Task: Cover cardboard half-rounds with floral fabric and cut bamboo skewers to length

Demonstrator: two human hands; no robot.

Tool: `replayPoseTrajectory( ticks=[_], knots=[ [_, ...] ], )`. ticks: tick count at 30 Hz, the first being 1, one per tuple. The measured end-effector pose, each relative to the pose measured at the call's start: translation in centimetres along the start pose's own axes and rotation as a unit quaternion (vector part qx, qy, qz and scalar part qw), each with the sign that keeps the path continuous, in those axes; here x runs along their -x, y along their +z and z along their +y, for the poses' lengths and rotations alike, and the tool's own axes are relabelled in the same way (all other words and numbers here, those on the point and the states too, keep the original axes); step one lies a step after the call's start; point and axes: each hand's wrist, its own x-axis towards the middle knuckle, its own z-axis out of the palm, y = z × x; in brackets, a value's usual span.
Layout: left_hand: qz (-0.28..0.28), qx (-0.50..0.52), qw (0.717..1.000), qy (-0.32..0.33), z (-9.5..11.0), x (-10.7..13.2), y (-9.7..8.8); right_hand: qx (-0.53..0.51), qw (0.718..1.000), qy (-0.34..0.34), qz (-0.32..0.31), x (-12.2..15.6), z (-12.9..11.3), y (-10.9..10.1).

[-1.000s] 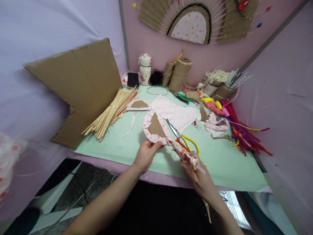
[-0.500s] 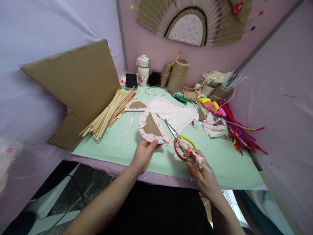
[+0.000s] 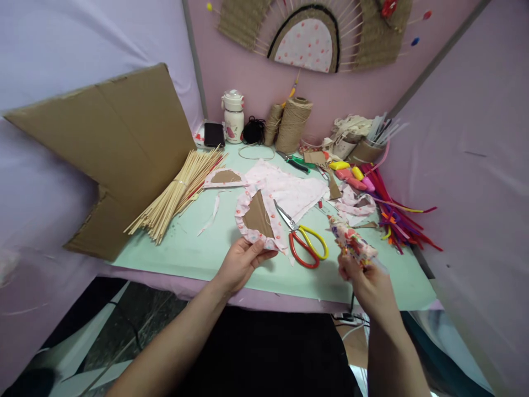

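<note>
Panel (image 3: 257,216): one, cloth-edged, held near the middle of the desk (image 3: 165,256)'s front edge; far rim touching or raised, cannot tell.
Left hand (image 3: 239,263): one; thumb above, fingers beneath, pinching the near rim.
Glue gun (image 3: 352,241): one; right of the panel, nozzle well apart from it.
Right hand (image 3: 368,280): one; fingers wrapped round the grip; trigger pressure, cannot tell.
Handling: best, probably, with folds pressed flat, glue thin, nozzle clear of fingertips.
Scissors (image 3: 295,226): one pair, between panel and gun.
Second panel (image 3: 225,177): one, toward the left edge.
Sticks (image 3: 175,192): one bundle, left edge; too many to count.
Spools (image 3: 293,125): two, back edge.
Bottle (image 3: 233,119): one, back left corner.
</note>
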Motion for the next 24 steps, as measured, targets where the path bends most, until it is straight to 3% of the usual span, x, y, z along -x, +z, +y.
replayPoseTrajectory(
  ticks=[4, 7, 9, 11, 13, 16, 19, 24],
  knots=[
    [-0.003, 0.009, 1.000, 0.003, -0.1, -0.2, -0.2, 0.269, 0.961, -0.017, 0.064, -2.4, 2.9, -1.1],
    [0.003, 0.016, 1.000, 0.008, -0.1, -0.2, -0.2, 0.360, 0.932, 0.003, 0.048, -3.1, 4.9, -1.4],
    [0.007, 0.017, 1.000, 0.009, -0.1, -0.2, -0.1, 0.379, 0.924, -0.018, 0.052, -2.8, 4.7, -1.3],
    [0.008, 0.015, 1.000, 0.010, 0.0, -0.1, 0.0, 0.352, 0.929, -0.065, 0.096, -2.1, 2.9, -0.8],
    [0.007, 0.014, 1.000, 0.012, 0.0, -0.1, 0.1, 0.242, 0.951, -0.149, 0.126, -1.0, 0.0, 0.4],
    [-0.001, 0.015, 1.000, 0.018, -0.1, -0.2, 0.1, 0.096, 0.961, -0.252, 0.061, 0.5, -4.4, 3.1],
    [-0.009, 0.017, 0.999, 0.027, -0.1, -0.1, 0.1, 0.091, 0.959, -0.258, 0.079, 1.1, -6.5, 6.1],
    [-0.009, 0.002, 0.999, 0.034, -0.1, 0.0, 0.2, 0.112, 0.957, -0.252, 0.094, 0.7, -6.5, 8.4]
  ],
)
